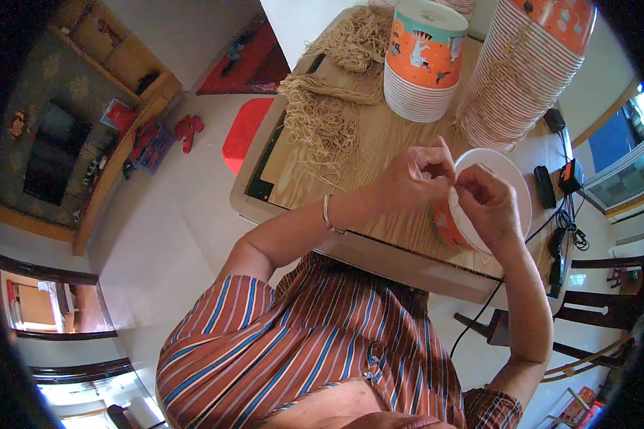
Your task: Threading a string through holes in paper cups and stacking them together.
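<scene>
Apparently unfinished: our left hand [412, 177] and right hand [492, 207] pinch fingers, catch unclear, over round orange paper tub [449, 227]; tan twine [320, 129] waits.

A home's living room: black television [56, 154], red slippers [187, 133], red rug [259, 66], dark wooden chair [607, 306].

The paper bucket [451, 224] looks glossy, the twine [318, 125] rough, the tabletop [401, 230] wood-grained.

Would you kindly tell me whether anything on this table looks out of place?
The tan string lies in a loose tangle on the left of the table, and strands drape across the tall bucket stack, which looks untidy. The stack seems to lean, though the lens may exaggerate that.
</scene>
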### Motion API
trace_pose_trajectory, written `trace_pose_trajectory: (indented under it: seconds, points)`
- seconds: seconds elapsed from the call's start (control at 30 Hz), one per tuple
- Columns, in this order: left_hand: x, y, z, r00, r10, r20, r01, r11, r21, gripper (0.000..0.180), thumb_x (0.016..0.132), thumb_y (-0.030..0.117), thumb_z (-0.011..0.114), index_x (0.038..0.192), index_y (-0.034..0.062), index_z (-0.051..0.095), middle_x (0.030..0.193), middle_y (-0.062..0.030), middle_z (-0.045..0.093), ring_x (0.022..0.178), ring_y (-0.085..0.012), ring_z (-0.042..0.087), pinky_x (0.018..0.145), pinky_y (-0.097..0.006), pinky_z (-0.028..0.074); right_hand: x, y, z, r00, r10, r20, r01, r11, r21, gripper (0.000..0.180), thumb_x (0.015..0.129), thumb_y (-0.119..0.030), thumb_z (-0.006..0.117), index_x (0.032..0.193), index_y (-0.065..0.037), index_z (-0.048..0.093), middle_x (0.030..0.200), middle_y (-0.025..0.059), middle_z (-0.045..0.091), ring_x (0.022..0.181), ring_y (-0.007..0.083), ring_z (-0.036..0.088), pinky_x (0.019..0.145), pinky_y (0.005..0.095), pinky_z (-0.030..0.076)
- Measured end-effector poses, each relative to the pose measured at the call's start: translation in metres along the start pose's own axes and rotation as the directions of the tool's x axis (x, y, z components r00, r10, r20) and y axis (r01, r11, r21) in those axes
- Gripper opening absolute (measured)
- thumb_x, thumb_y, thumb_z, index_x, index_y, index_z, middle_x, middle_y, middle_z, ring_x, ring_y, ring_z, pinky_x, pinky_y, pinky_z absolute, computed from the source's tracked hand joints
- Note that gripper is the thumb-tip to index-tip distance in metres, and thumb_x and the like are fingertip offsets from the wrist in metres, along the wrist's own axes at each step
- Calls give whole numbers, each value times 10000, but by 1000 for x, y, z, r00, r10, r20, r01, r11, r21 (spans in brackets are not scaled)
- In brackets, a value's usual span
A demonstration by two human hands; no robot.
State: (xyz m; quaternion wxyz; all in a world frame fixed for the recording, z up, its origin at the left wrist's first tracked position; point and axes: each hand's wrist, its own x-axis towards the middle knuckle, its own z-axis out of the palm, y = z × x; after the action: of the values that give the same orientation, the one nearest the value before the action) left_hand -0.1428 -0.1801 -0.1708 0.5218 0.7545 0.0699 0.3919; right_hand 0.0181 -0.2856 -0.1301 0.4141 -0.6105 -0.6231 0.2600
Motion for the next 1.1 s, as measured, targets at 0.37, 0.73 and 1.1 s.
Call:
trace_pose_trajectory:
  seconds: [0.37,0.73,1.1]
  points:
    - [-2,0,-2,992,124,29,-127,977,173,56,778,2,631,833,10,620,876,-54,530,833,-127,552,733,-258,458,5,2,-9,940,266,215,-327,882,340,51,836,-64,635,864,-24,649,712,-1,609,631,58,543,546,227,435]
    - [-5,-17,-7,959,-247,139,279,906,-317,37,887,48,624,878,17,605,875,-14,540,773,-95,553,713,-241,463,-8,-13,7,994,-94,-56,84,982,-168,109,819,-49,638,903,-24,573,798,143,617,707,273,637,652,355,512]
    - [-8,-12,-1,975,-218,38,221,963,-154,73,863,67,674,873,7,634,848,-27,569,808,-100,559,719,-258,470,-16,-19,9,963,-268,-17,239,884,-401,91,875,-41,575,959,-42,543,891,148,558,813,375,591,698,449,486]
